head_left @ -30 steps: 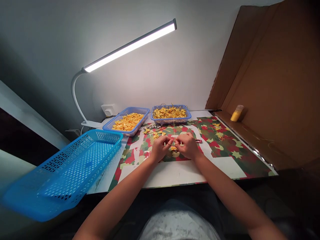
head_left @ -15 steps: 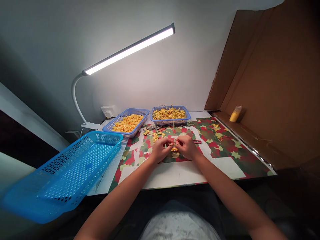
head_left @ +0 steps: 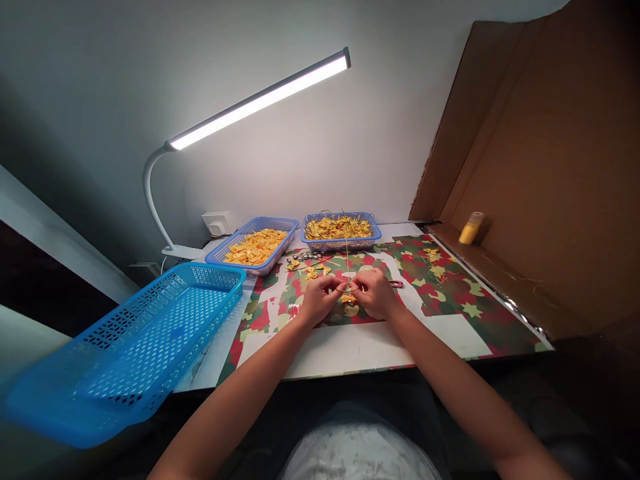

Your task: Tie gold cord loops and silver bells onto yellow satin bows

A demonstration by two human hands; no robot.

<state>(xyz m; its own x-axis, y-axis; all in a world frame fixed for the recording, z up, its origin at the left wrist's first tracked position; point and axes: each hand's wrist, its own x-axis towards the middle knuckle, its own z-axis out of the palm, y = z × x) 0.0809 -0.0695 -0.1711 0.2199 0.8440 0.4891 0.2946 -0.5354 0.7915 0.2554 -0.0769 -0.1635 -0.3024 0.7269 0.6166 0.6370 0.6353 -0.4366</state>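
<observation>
Over the middle of the table, my left hand (head_left: 324, 297) and my right hand (head_left: 372, 293) face each other, fingertips close together. Both pinch a thin gold cord (head_left: 348, 260), one strand of which runs up and away toward the back basket. Just below the fingertips is a yellow ribbon bow (head_left: 349, 300) with a small silvery ball, perhaps a bell, at it. My fingers hide where the cord meets the bow. Right of my right hand lies a pink-handled tool (head_left: 396, 284), partly covered by that hand. Loose yellow bows (head_left: 312, 273) rest beyond my left hand.
A purple-blue basket (head_left: 215, 256) holds yellow bows; another basket (head_left: 341, 244) at the back holds bows with gold cords. Silvery balls (head_left: 307, 256) lie nearby. A large blue basket (head_left: 165, 360) juts out at left. A lamp (head_left: 260, 100) hangs above; cardboard (head_left: 540, 167) and a yellow-filled bottle (head_left: 470, 229) stand right.
My fingertips have shifted slightly on the cord, and the bow with its silvery ball shows a little more clearly beneath them. Everything else stays in place.
</observation>
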